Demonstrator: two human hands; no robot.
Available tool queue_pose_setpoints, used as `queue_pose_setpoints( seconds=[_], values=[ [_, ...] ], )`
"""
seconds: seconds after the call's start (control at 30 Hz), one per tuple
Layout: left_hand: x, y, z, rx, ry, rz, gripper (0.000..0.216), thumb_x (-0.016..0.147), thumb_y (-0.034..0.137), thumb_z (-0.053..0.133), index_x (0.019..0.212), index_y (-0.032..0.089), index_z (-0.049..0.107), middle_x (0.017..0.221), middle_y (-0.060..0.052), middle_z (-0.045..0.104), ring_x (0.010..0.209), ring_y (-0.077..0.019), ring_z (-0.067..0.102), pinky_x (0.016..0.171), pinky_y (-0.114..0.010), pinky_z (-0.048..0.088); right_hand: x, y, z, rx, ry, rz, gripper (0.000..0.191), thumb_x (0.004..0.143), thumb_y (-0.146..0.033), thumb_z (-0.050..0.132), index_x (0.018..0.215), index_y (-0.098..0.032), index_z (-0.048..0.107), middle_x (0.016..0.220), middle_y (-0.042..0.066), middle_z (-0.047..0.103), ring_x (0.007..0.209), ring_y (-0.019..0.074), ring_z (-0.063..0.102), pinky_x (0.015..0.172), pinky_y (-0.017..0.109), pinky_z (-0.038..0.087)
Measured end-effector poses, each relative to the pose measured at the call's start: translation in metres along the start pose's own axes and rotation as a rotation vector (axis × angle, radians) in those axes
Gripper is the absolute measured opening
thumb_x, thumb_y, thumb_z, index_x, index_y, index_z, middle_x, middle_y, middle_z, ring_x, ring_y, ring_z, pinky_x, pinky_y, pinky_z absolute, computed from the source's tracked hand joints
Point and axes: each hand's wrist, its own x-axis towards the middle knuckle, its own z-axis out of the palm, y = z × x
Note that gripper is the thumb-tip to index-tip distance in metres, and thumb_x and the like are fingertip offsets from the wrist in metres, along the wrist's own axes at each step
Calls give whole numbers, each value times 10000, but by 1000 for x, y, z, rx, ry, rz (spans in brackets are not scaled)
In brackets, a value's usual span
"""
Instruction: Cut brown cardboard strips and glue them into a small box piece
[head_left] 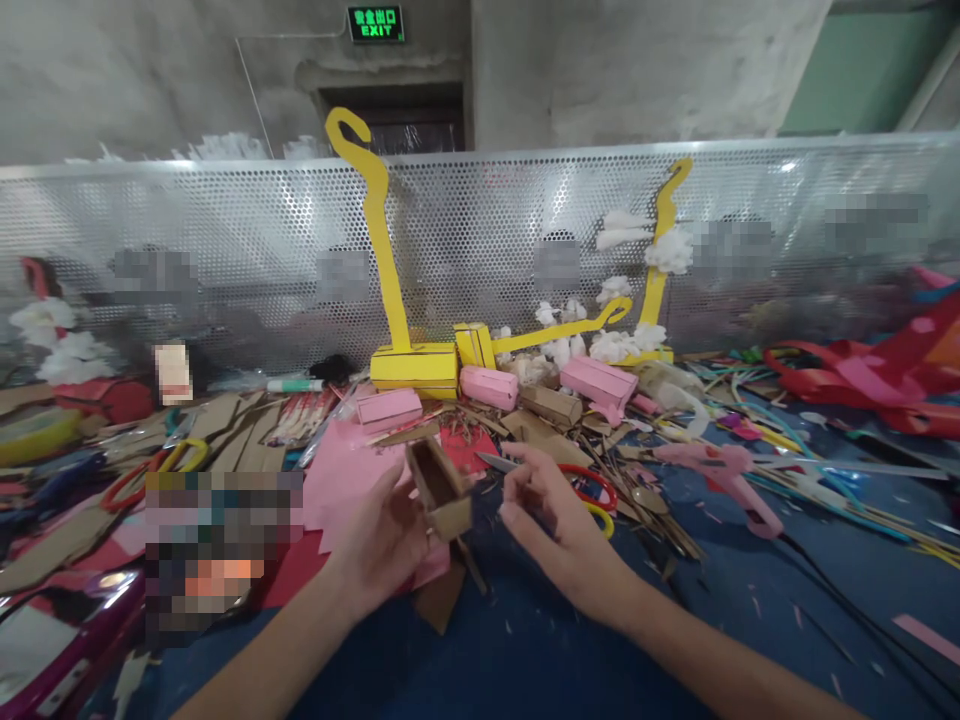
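My left hand (382, 545) is closed around a small open cardboard box (442, 490), gripping its side, with the hollow inside facing up toward me. Just to the right, my right hand (559, 530) hovers with its fingers loosely bent and apart, holding nothing that I can see. Behind that hand lie scissors (592, 484) with red and yellow handles; the blade shows past the fingers on the left, and the middle is hidden. Pink paper (341, 480) spreads beneath and beyond the left hand. A cardboard scrap (442, 598) lies below the box.
A pink glue gun (739, 480) with a black cable rests at the right. Yellow hooked paper pieces (412, 370) and pink wrapped boxes (604, 382) stand along the perforated metal divider (480, 230). Cardboard strips, sticks and another pair of scissors (187, 457) clutter the left.
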Motion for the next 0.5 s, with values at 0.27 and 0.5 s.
queue_pose_setpoints(
  seconds=[0.27,0.5],
  values=[
    [4,23,-2,67,215,268,238,936,260,587,1128,141,662,1173,-177,730,1022,-270,731,858,-412,630,20,17,-30,-82,497,-72,198,971,-298,500,1164,-259,511,778,-41,486,620,131,482,581,264,396],
    [10,34,-10,236,326,402,197,893,212,629,1087,191,655,1087,-120,749,892,-247,756,701,-384,651,22,20,-41,-245,501,-67,120,934,-306,530,995,-236,606,718,-34,522,618,146,481,575,267,381]
  ],
)
